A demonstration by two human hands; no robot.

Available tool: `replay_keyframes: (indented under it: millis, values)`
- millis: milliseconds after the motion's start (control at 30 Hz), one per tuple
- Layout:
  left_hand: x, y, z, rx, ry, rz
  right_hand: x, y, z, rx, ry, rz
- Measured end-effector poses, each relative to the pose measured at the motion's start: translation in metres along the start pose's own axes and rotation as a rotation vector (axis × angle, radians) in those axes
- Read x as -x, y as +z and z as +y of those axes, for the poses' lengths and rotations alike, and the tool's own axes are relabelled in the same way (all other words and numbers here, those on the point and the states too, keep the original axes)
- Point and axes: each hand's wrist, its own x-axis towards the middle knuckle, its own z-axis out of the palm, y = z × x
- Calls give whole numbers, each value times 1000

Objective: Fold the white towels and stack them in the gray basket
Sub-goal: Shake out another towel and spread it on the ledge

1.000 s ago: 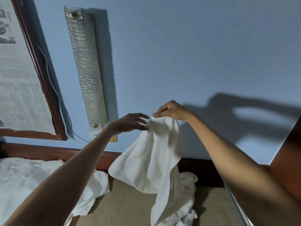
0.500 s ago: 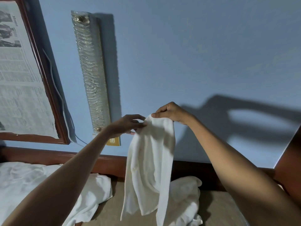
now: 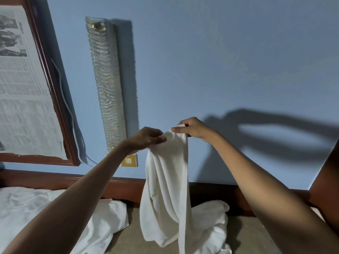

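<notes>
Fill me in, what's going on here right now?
A person is holding a white towel up in the air by its top edge. The left hand and right hand pinch it close together, so it hangs down bunched and unfolded over the bed. Another crumpled towel lies behind it, and a white sheet lies to the left. No basket is in view.

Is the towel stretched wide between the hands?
No, the left hand and right hand pinch the towel close together, so it hangs bunched.
</notes>
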Motion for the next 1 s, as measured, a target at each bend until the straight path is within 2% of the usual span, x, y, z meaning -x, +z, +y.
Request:
replay_keyframes:
  millis: [133,200,300,500,633,833,1000]
  values:
    - [0,-16,2,152,9,178,8,12,12,21,154,-201]
    - [-1,-20,1,167,-44,189,9,13,11,-87,124,-190]
    - [2,-19,3,87,-31,160,8,16,1,-215,47,-146]
    - [6,-12,16,175,58,170,11,27,-11,-183,-12,-154]
    - [3,-13,15,141,30,191,16,28,-11,-150,-20,-148]
    - [5,-11,3,32,25,381,22,36,-5,-136,19,-135]
    - [4,-23,-5,19,1,662,33,34,-5,-165,21,-116]
